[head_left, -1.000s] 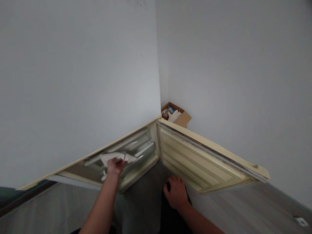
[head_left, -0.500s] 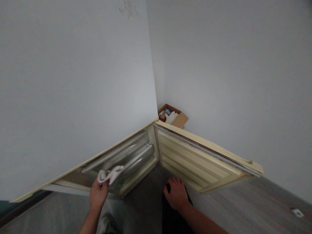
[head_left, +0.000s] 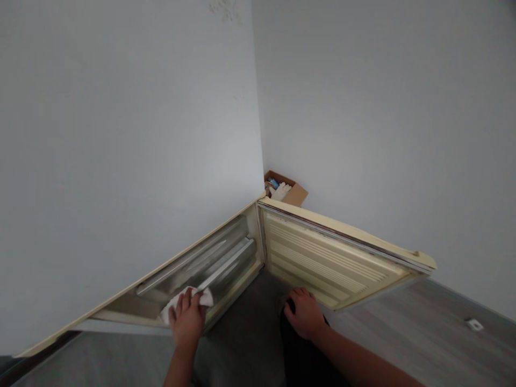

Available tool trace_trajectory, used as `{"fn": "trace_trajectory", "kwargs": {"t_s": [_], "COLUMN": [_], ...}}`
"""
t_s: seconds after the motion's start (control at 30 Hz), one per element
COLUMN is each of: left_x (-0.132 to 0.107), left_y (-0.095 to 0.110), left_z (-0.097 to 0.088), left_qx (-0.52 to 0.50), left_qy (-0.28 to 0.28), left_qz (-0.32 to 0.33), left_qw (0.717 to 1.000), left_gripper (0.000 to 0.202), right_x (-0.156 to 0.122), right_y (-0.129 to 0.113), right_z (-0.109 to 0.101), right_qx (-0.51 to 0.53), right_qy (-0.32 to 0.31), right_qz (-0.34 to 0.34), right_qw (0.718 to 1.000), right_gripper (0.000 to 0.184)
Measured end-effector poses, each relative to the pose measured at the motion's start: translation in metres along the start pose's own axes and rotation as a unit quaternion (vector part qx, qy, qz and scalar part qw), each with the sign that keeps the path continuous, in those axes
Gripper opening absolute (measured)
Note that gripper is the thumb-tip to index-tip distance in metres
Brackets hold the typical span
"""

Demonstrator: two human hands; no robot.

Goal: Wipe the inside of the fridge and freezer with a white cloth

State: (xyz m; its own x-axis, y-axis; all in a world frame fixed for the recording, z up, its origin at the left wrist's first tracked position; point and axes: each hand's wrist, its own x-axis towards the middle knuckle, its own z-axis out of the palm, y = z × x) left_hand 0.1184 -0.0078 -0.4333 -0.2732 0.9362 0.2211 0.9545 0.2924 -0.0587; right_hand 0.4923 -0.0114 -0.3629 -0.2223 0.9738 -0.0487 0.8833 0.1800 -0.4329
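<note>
My left hand [head_left: 187, 317] grips a white cloth [head_left: 207, 297], fingers spread over it. Hand and cloth are at the front of a low cream cabinet that looks like a freezer, near its clear drawers [head_left: 237, 251]. Whether the cloth presses on a drawer front or the frame, I cannot tell. My right hand [head_left: 305, 316] lies over my knee, holding nothing, its fingers curved over the dark trouser leg [head_left: 300, 360]. Beyond it stands the swung-out cream door [head_left: 318, 255], ribbed on its inner side.
Behind the door hinge, a cardboard box [head_left: 297, 194] holds a pale glove [head_left: 281, 191] and a blue item. A small white object [head_left: 474, 324] lies on the grey wood-look floor [head_left: 407, 328] at right. Pale walls or panels rise behind.
My left hand has moved right and turned palm-down over the cloth, which hung loosely from the fingers before. My right hand stays on the knee; the view has shifted slightly.
</note>
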Motion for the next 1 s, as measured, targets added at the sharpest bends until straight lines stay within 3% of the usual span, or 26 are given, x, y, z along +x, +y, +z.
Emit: {"fn": "trace_trajectory", "kwargs": {"t_s": [0.23,0.33,0.57,1.0], "left_x": [0.008,0.011,0.016,0.009], "left_y": [-0.002,-0.010,-0.020,-0.005], "left_z": [-0.010,-0.012,-0.020,-0.021], "left_qx": [-0.018,-0.012,-0.042,-0.044], "left_qy": [-0.017,-0.045,-0.126,-0.251], "left_qz": [-0.039,-0.033,-0.026,0.029], "left_qw": [0.999,0.998,0.991,0.967], "left_gripper": [0.039,0.047,0.044,0.031], "right_x": [-0.001,-0.001,0.001,0.000], "right_y": [-0.002,-0.004,-0.008,-0.008], "right_z": [0.000,0.001,0.002,-0.001], "right_qx": [-0.029,-0.039,-0.051,-0.052], "right_qy": [-0.006,-0.007,-0.010,-0.013], "right_qz": [0.002,0.001,-0.004,0.009], "right_qw": [1.000,0.999,0.999,0.999], "right_gripper": [0.022,0.023,0.025,0.023]}}
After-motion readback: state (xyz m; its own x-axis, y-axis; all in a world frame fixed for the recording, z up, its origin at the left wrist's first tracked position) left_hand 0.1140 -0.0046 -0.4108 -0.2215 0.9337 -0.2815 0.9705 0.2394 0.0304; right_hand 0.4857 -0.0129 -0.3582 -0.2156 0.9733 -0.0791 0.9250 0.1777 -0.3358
